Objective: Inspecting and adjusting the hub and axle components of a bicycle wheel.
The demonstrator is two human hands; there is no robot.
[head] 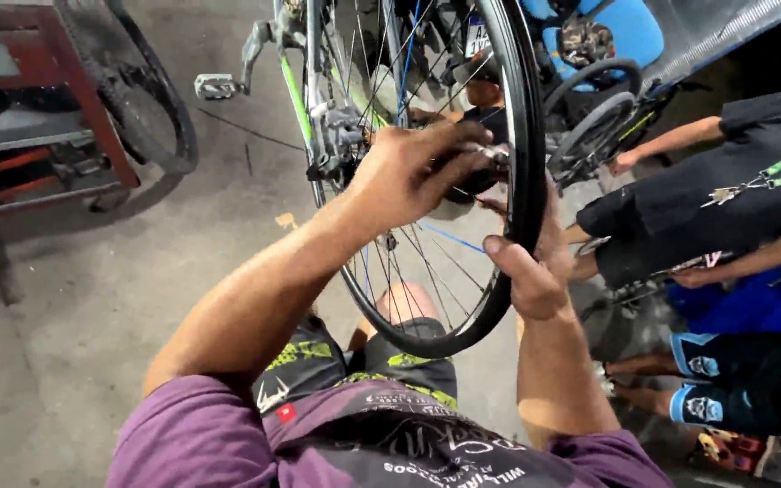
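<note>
A bicycle wheel with a black tyre and thin spokes stands upright in front of me, mounted in a green-and-silver bicycle frame. My left hand reaches in over the spokes, fingers curled around the hub area at the wheel's centre. My right hand grips the tyre's rim from the right side, thumb over the tread. A silver pedal sticks out at the upper left. The hub itself is mostly hidden behind my left hand.
A loose black tyre leans on a red metal rack at the left. Other people crouch close on the right, beside more bicycle wheels. Grey concrete floor lies to the left.
</note>
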